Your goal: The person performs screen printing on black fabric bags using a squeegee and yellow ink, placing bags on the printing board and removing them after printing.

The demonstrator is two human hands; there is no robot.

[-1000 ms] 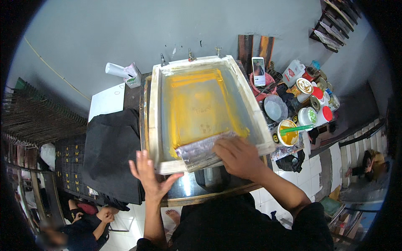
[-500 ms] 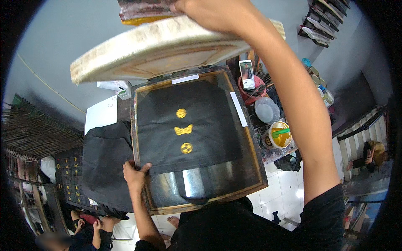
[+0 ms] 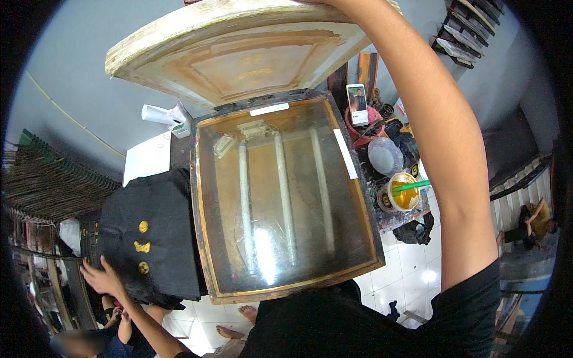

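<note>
My right hand (image 3: 327,2) is at the top edge of a wooden screen printing frame (image 3: 262,56), which stands tilted up; most of its fingers are cut off by the picture's edge. Yellow stains mark the frame's underside. Below it, a glass-topped box (image 3: 349,262) shows light tubes (image 3: 283,197) through the glass. A black cloth piece (image 3: 170,238) with three yellow prints lies to its left. Beside that cloth's left edge is my left hand (image 3: 104,277), open, fingers spread; I cannot tell whether it still touches the cloth.
On the right stand a tub of yellow ink (image 3: 399,194) with a green stick, a clear plastic container (image 3: 385,156) and a phone (image 3: 357,102). A white sheet (image 3: 146,160) lies at far left. Another person (image 3: 119,316) sits at the lower left; one more (image 3: 534,221) is at the right.
The printed black cloth has gone from the glass to the left pile, my left hand moving left with it. The screen frame has tipped higher under my right arm.
</note>
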